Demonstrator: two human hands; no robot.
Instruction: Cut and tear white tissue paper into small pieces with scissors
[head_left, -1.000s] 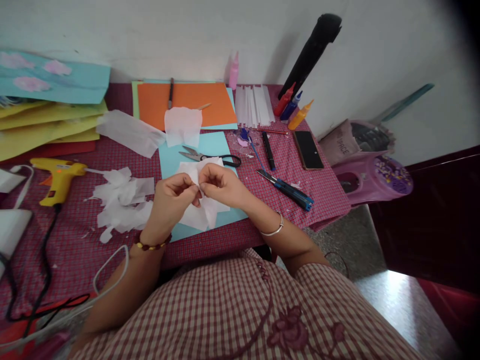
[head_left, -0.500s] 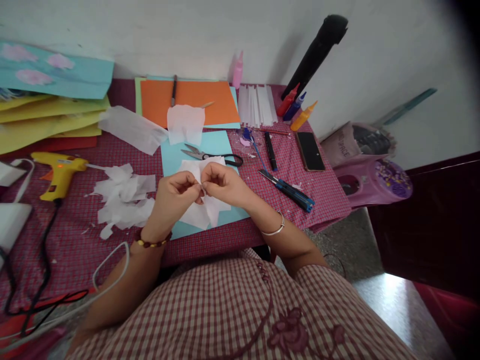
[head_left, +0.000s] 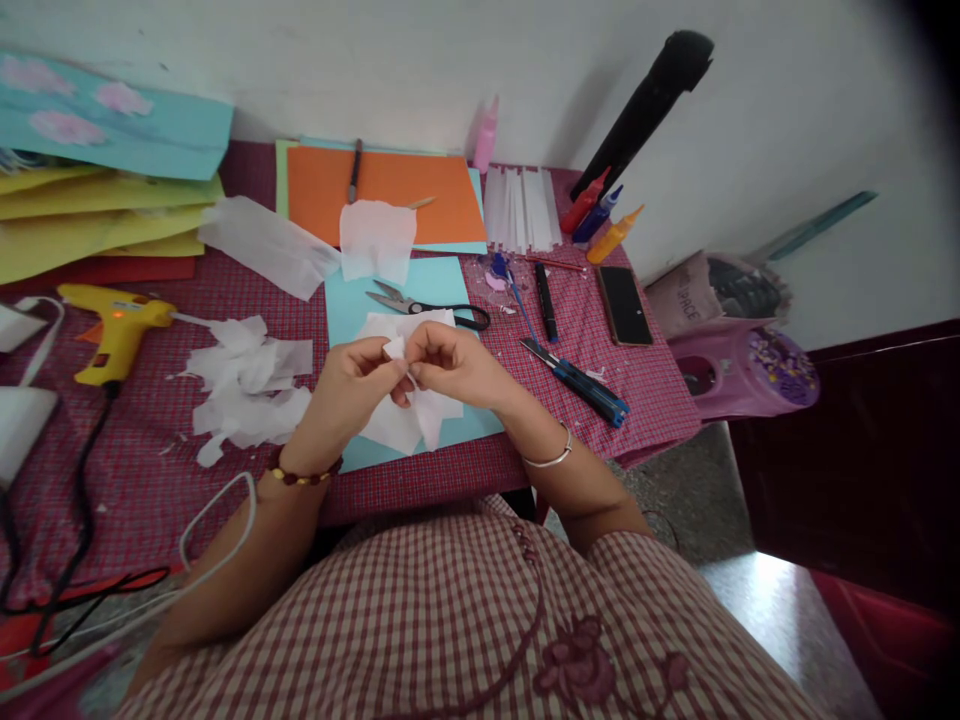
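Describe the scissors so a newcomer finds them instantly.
Find the red checked tablecloth, then the light blue paper sheet at its middle. The grey-bladed metal scissors lie across that sheet's far end, beyond the white tissue paper; only they have a black loop handle.

Near edge: card sheet (head_left: 442,285) on the table (head_left: 150,470), tissue piece (head_left: 409,420) lying over its near part.
Hands: left hand (head_left: 349,385) and right hand (head_left: 454,365) side by side above the card sheet, fingers (head_left: 375,360) pinched on the tissue piece's upper edge.
Behind hands: scissors (head_left: 424,305) across the card sheet's far part.
Left: scrap pile (head_left: 244,385) just beside the card sheet; glue gun (head_left: 112,325) farther left.
Right: cutter (head_left: 577,380) near the card sheet; marker (head_left: 545,300) and phone (head_left: 622,305) behind it, phone outermost.
Far edge: sheet stack (head_left: 450,195) by the wall, paper strips (head_left: 521,205) to its right, bottles (head_left: 600,215) right of those.
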